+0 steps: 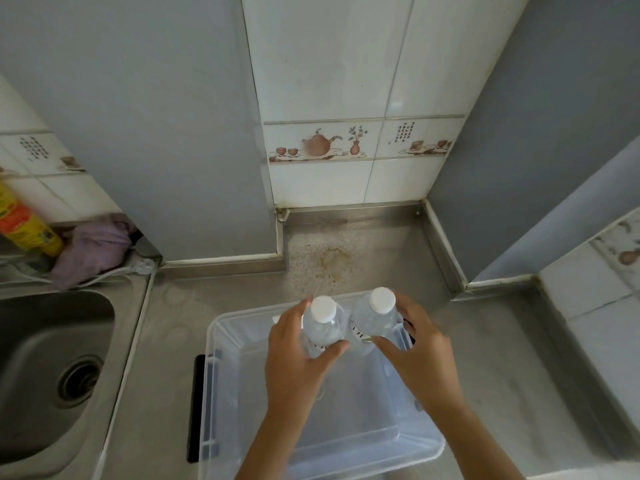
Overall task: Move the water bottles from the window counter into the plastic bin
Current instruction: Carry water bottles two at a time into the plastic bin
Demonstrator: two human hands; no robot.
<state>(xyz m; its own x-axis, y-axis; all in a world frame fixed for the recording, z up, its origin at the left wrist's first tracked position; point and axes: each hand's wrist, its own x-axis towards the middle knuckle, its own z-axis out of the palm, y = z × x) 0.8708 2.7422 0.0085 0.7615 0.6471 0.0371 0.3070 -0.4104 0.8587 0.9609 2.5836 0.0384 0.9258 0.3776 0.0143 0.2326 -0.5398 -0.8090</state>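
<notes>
Two clear water bottles with white caps stand upright side by side over the far end of a clear plastic bin (221, 393). My left hand (294, 362) is wrapped around the left bottle (323, 323). My right hand (415, 351) grips the right bottle (375, 315). Their lower parts are hidden behind my hands, so I cannot tell whether they rest on the bin's floor. The bin sits on the steel counter just in front of me and holds nothing else that I can see.
A steel sink (52, 368) lies to the left, with a yellow bottle (24, 223) and a purple cloth (93, 249) behind it. A stained counter recess (346, 251) meets the tiled wall beyond the bin. Grey wall panels flank both sides.
</notes>
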